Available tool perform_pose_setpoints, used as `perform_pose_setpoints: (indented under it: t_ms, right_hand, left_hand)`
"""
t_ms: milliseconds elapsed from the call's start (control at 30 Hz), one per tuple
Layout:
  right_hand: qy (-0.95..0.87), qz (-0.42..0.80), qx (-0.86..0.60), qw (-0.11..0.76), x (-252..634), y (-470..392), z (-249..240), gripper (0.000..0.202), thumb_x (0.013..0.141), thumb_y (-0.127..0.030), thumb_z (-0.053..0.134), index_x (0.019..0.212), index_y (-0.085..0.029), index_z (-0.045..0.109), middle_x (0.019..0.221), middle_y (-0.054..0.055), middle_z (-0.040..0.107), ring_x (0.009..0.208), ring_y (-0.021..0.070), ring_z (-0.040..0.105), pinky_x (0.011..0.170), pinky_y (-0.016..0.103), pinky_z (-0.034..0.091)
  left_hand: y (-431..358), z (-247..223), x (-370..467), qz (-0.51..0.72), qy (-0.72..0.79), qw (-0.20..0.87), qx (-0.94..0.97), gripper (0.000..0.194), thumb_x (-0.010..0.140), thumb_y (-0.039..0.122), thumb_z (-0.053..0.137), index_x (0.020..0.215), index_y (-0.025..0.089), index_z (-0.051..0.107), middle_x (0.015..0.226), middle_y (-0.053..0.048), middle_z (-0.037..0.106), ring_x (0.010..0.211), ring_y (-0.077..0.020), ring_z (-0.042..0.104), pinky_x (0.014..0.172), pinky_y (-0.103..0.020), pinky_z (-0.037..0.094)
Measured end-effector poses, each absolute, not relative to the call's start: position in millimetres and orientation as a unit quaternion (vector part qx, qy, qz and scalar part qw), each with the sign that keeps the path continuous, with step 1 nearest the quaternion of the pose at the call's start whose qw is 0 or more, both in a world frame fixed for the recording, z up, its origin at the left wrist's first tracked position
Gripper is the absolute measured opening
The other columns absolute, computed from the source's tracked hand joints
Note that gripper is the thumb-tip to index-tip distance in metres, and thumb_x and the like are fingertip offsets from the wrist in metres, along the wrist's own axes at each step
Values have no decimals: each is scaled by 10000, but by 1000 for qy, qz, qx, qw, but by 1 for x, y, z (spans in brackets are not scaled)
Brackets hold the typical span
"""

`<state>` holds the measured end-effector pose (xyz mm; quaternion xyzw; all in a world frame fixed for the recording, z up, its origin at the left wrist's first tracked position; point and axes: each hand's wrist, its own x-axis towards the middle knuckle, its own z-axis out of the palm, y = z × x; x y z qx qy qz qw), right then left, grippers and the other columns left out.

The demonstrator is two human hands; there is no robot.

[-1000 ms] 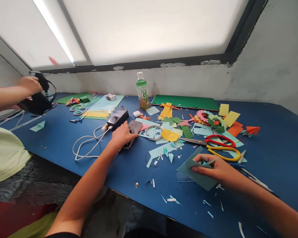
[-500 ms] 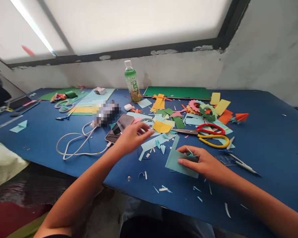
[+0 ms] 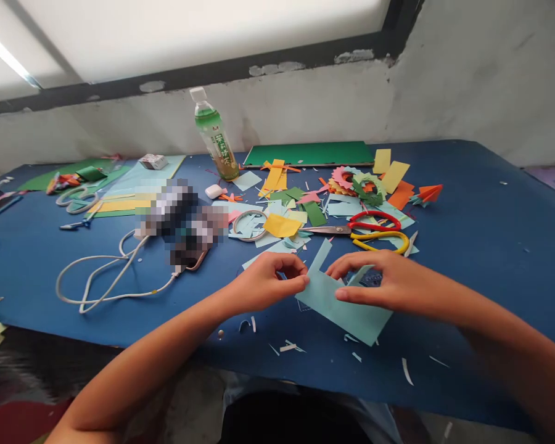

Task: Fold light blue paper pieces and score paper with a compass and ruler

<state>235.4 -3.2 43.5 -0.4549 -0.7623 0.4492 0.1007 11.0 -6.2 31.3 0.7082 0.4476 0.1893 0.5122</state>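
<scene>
A light blue piece of paper (image 3: 346, 305) with narrow upright strips is held above the blue table. My left hand (image 3: 275, 280) pinches its left edge between thumb and fingertips. On the right, my right hand (image 3: 379, 280) grips the same paper, thumb in front and fingers behind, near a raised strip. Just beyond the hands lie scissors (image 3: 380, 231) with one red and one yellow handle, and a yellow paper piece (image 3: 282, 226).
Behind stand a green-labelled bottle (image 3: 216, 139) and a green board (image 3: 309, 154). Coloured paper scraps, a roll of tape (image 3: 250, 226) and a paper wreath (image 3: 358, 185) lie mid-table. A white cable (image 3: 115, 297) loops at the left. Small trimmings lie near the front edge.
My left hand has come down to the paper and taken its left edge. The paper has tilted in my right hand. The whole view has shifted to the right.
</scene>
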Motion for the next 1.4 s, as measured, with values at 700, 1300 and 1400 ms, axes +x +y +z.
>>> perform_pose_setpoints:
  t_ms: [700,1300,1400]
  right_hand:
    - [-791,381,-460,134,214,-12,22,314,816,-358,492,565,-177,441,535,-53,365,518,89,348,459,232,248]
    - [-699,554,-407,199,210,-14,24,246,831,-334,517,679,-153,586,599,-28,459,540,90,397,453,196,301]
    - [-684,568,-410,204,209,-14,23,242,820,-336,532,672,-152,586,600,-34,455,543,87,392,453,191,302]
  left_hand:
    - [-21,18,21,220,471,540,662,158,786,301,584,763,147,609,670,26,543,553,-63,481,464,-141,442]
    - [-17,23,20,217,413,696,545,217,783,348,587,741,137,563,657,32,519,589,-83,533,594,-205,467]
    - [-17,22,21,221,411,705,533,211,784,341,593,733,138,569,651,32,544,614,-81,542,619,-194,454]
